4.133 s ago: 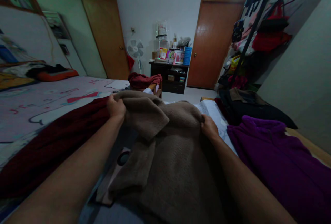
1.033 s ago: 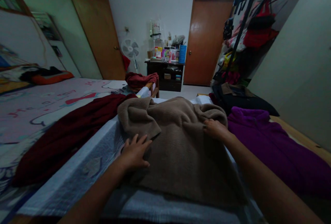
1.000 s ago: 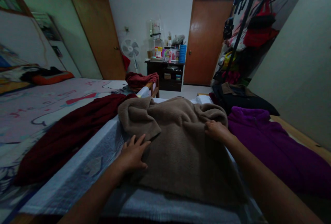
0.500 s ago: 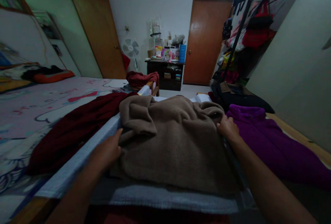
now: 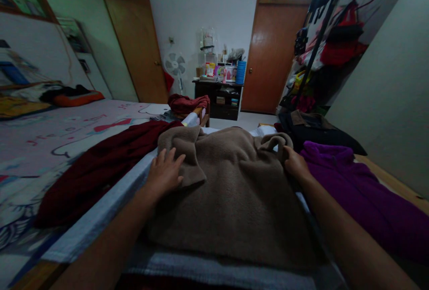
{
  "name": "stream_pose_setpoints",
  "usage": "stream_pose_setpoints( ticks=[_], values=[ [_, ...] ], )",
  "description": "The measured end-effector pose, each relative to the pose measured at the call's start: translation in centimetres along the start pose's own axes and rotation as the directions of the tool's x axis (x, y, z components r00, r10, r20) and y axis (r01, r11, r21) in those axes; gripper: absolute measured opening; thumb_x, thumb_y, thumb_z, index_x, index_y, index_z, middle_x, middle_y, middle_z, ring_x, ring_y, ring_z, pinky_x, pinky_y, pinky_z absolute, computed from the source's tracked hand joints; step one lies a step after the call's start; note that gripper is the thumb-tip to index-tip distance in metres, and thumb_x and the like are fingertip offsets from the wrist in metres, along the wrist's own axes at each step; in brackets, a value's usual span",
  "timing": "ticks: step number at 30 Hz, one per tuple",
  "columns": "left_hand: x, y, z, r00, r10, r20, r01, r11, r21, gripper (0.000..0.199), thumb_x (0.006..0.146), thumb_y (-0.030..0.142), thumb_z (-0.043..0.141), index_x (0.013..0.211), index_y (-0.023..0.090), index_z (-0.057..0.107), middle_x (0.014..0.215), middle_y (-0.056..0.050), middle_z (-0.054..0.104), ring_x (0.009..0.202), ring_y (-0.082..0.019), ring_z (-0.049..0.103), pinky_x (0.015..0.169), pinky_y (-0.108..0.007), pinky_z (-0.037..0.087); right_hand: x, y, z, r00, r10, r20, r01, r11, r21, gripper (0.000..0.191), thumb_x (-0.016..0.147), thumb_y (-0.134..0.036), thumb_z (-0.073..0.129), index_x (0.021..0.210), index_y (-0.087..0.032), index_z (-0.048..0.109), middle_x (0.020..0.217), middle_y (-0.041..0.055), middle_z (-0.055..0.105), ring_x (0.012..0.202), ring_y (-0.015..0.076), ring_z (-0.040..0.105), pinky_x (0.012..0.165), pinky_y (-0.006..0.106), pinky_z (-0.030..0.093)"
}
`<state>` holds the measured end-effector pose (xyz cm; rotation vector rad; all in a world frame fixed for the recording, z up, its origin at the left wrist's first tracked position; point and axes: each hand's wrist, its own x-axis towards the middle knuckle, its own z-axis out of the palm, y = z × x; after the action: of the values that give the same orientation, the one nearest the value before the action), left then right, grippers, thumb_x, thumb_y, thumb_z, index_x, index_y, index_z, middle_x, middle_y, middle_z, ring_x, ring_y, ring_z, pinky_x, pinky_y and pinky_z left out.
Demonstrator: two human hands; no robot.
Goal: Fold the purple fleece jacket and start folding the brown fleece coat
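Observation:
A brown fleece garment (image 5: pixel 231 200) lies spread in front of me on a pale blue cloth (image 5: pixel 110 214). Its left sleeve is folded inward over the body. My left hand (image 5: pixel 166 170) rests on that folded sleeve, palm down with fingers spread. On the other side, my right hand (image 5: pixel 295 163) pinches the right sleeve near the garment's edge, where the fabric bends into a small loop. Part of the right hand's grip is hidden behind its own knuckles.
Left of the cloth lies a dark red garment (image 5: pixel 100 171) beside a patterned bed sheet (image 5: pixel 77 124). At right are a purple fleece (image 5: pixel 355 187) and a folded black garment (image 5: pixel 325 131). Farther back stand a fan (image 5: pixel 176 66) and a dark cabinet (image 5: pixel 214 98).
My left hand has moved forward and inward from the garment's left edge onto the folded sleeve, its fingers now spread. The sleeve lies flatter. The right hand keeps hold, lifting the right sleeve into a loop.

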<state>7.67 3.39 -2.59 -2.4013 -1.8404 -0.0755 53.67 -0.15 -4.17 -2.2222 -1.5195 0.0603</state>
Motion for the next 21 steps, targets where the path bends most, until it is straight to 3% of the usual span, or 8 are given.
stream_pose_setpoints(
  ticks=[4,6,9,12,14,16,18,21],
  values=[
    [4.4,-1.1,-0.2,0.996,-0.084,0.03,0.085,0.996,-0.011,0.068,0.073,0.032,0.069,0.138,0.026,0.048,0.158,-0.017,0.018,0.141,-0.051,0.012,0.106,-0.061,0.025,2.4,-2.1,-5.2,0.989,-0.112,-0.094,0.087,0.967,-0.239,0.039,0.087,-0.018,0.041,0.119,-0.022,0.063,0.116,0.0141,0.064,0.097,0.0288,0.061,0.079,0.037,0.044],
    [6.2,-2.1,-0.3,0.983,-0.179,0.025,0.18,0.983,-0.032,0.067,0.077,0.037,0.066,0.14,0.027,0.045,0.157,-0.02,0.016,0.137,-0.052,0.024,0.1,-0.061,0.034,3.5,-2.7,-7.4,0.972,-0.144,-0.185,0.067,0.926,-0.372,0.038,0.092,-0.018,0.035,0.114,-0.02,0.065,0.117,0.015,0.062,0.099,0.029,0.058,0.081,0.039,0.043],
    [8.4,-3.6,-0.2,0.958,-0.272,0.095,0.282,0.953,-0.108,0.072,0.078,0.039,0.063,0.144,0.028,0.036,0.153,-0.023,0.02,0.119,-0.044,0.053,0.09,-0.05,0.047,4.8,-2.3,-9.0,0.941,-0.201,-0.273,0.03,0.851,-0.524,0.038,0.095,-0.017,0.032,0.116,-0.015,0.064,0.134,0.0174,0.053,0.115,0.0344,0.047,0.088,0.048,0.04],
    [9.9,-4.6,0.7,0.948,-0.296,0.119,0.312,0.937,-0.154,0.079,0.076,0.03,0.063,0.148,0.028,0.03,0.143,-0.022,0.039,0.106,-0.036,0.063,0.087,-0.043,0.05,5.4,-0.6,-8.0,0.99,-0.11,-0.087,0.04,0.813,-0.581,0.031,0.093,-0.02,0.04,0.106,-0.017,0.068,0.136,0.0165,0.051,0.12,0.0394,0.044,0.092,0.059,0.037],
    [10.7,-5.0,1.4,0.958,-0.27,0.097,0.284,0.939,-0.193,0.073,0.072,0.021,0.062,0.142,0.028,0.041,0.131,-0.016,0.055,0.109,-0.033,0.062,0.089,-0.039,0.049,5.1,0.5,-6.3,0.996,-0.03,0.089,0.074,0.834,-0.546,0.025,0.09,-0.027,0.048,0.095,-0.021,0.071,0.127,0.0148,0.058,0.117,0.0416,0.047,0.093,0.065,0.035],
    [11.3,-5.3,1.7,0.972,-0.227,0.066,0.236,0.919,-0.317,0.059,0.068,0.014,0.06,0.126,0.027,0.057,0.117,-0.008,0.065,0.108,-0.029,0.063,0.089,-0.033,0.049,4.3,1.1,-4.2,0.989,-0.067,0.129,0.122,0.86,-0.495,0.024,0.088,-0.033,0.051,0.096,-0.023,0.071,0.126,0.0147,0.059,0.118,0.044,0.046,0.094,0.067,0.032],
    [11.9,-5.6,1.6,0.969,-0.244,0.025,0.218,0.808,-0.548,0.047,0.066,0.011,0.058,0.11,0.024,0.066,0.102,-0.004,0.07,0.096,-0.024,0.066,0.081,-0.029,0.051,3.0,0.9,-2.3,0.982,-0.127,0.136,0.178,0.863,-0.473,0.028,0.086,-0.03,0.051,0.106,-0.023,0.069,0.134,0.0155,0.053,0.122,0.0444,0.043,0.097,0.066,0.031],
    [13.1,-6.6,0.4,0.923,-0.384,-0.012,0.198,0.501,-0.842,0.042,0.069,0.008,0.053,0.11,0.015,0.063,0.083,-0.002,0.069,0.071,-0.017,0.065,0.066,-0.027,0.053,0.4,-0.6,0.0,0.954,-0.173,0.246,0.266,0.867,-0.421,0.042,0.082,-0.027,0.054,0.124,-0.024,0.061,0.145,0.0143,0.043,0.126,0.0402,0.042,0.098,0.056,0.036]
  ],
)
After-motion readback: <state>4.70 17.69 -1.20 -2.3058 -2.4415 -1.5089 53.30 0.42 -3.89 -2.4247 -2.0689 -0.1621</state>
